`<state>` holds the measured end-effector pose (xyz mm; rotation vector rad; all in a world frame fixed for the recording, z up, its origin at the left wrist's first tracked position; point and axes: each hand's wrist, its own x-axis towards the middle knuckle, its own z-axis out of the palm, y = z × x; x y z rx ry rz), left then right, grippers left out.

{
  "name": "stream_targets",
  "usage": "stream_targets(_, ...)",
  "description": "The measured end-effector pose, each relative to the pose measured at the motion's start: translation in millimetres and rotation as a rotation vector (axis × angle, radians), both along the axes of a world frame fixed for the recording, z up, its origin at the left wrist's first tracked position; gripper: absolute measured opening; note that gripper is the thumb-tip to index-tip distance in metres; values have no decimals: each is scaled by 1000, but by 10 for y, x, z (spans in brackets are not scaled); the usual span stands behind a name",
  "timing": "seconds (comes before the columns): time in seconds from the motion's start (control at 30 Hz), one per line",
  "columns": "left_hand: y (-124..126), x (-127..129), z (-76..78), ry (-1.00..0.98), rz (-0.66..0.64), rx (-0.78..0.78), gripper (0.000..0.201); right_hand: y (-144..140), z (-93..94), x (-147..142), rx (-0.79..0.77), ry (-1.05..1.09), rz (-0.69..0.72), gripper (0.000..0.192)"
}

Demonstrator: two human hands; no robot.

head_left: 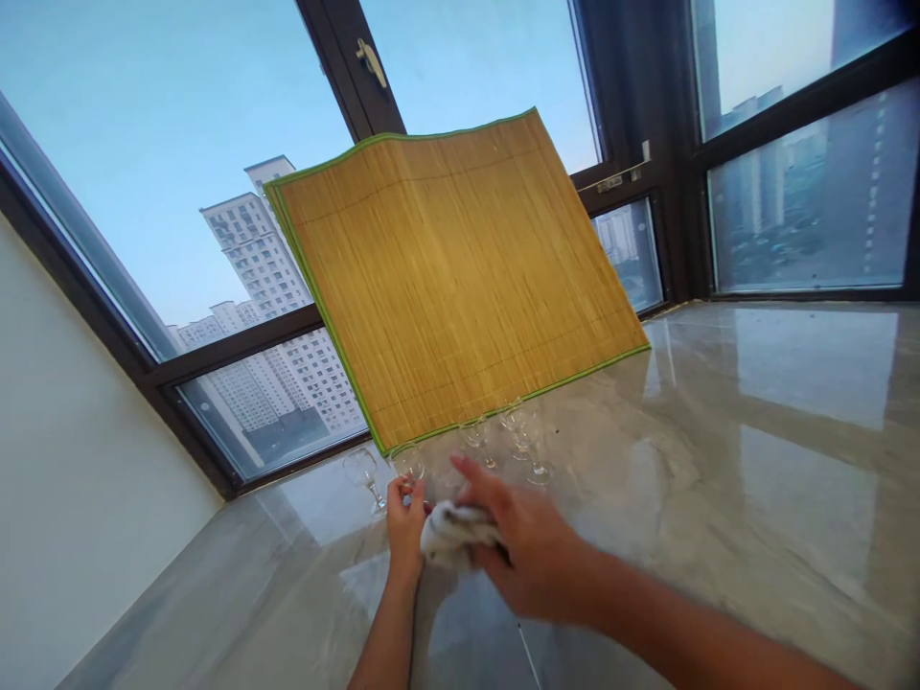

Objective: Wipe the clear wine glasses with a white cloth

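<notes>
My left hand [406,517] is closed at the lower part of a small clear stemmed glass [408,462], whose bowl rises above the fingers. Beside it, my right hand [528,546] grips a crumpled white cloth [456,529] with dark marks; the hand is slightly blurred. To the left stands another stemmed glass [360,470], upright on the glossy stone surface [668,537]. More of these glasses are grouped beyond my right hand, among them one nearer glass [536,460] and one farther left [475,436].
Behind the glasses, a bamboo mat [460,278] with green edging leans against the dark window frame [359,96]. A white wall [86,441] borders the surface on the left. Windows also line the right side, and a thin white stick-like thing [528,652] shows below my right hand.
</notes>
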<state>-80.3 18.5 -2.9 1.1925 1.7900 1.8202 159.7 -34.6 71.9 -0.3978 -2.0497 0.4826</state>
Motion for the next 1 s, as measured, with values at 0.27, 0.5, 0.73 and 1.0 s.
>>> stream_targets(0.27,-78,161,56,459,25,13,33,587,-196,-21,-98,84,-321,74)
stream_targets(0.5,-97,326,73,855,12,-47,18,666,-298,-35,-103,50,-363,63)
stream_targets(0.73,-127,386,99,847,38,-192,18,612,-341,-112,-103,-50,-288,65)
stream_targets(1.0,-136,445,83,887,169,-143,17,633,-387,-147,-154,-186,-327,66)
